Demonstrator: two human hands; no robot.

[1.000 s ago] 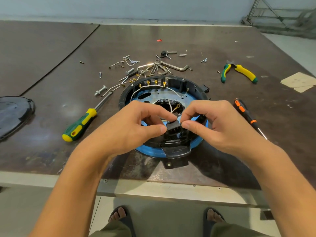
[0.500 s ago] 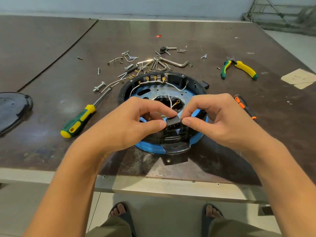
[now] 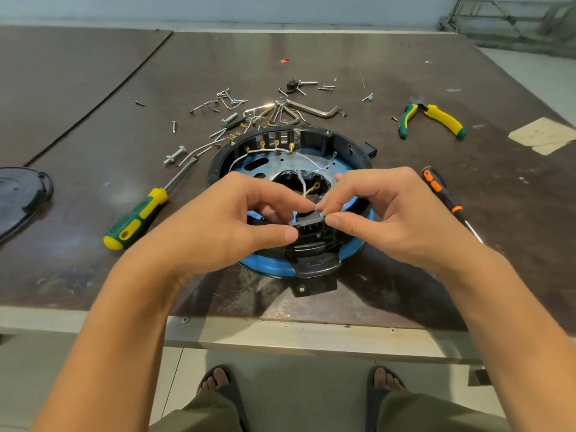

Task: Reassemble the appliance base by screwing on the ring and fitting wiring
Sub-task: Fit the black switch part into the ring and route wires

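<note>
The round black appliance base (image 3: 339, 141) with a blue ring (image 3: 265, 265) lies upside down near the table's front edge. White wires (image 3: 307, 160) with brass terminals run along its inner far wall. Over its near side, my left hand (image 3: 224, 226) and my right hand (image 3: 386, 219) both pinch a small black connector block (image 3: 308, 222) between thumb and fingertips. My right fingers also nip a thin white wire at the block's top. The base's near rim is partly hidden by my hands.
A green-yellow screwdriver (image 3: 137, 221) lies left of the base, an orange-black one (image 3: 442, 194) right. Loose screws, bolts and hex keys (image 3: 311, 109) are scattered behind. Green-yellow pliers (image 3: 436, 118) lie far right, a black cover (image 3: 18, 198) at the left edge.
My hands have stayed on the connector block; the fingertips shifted slightly and the right fingers now nip a white wire at its top. The base has not moved.
</note>
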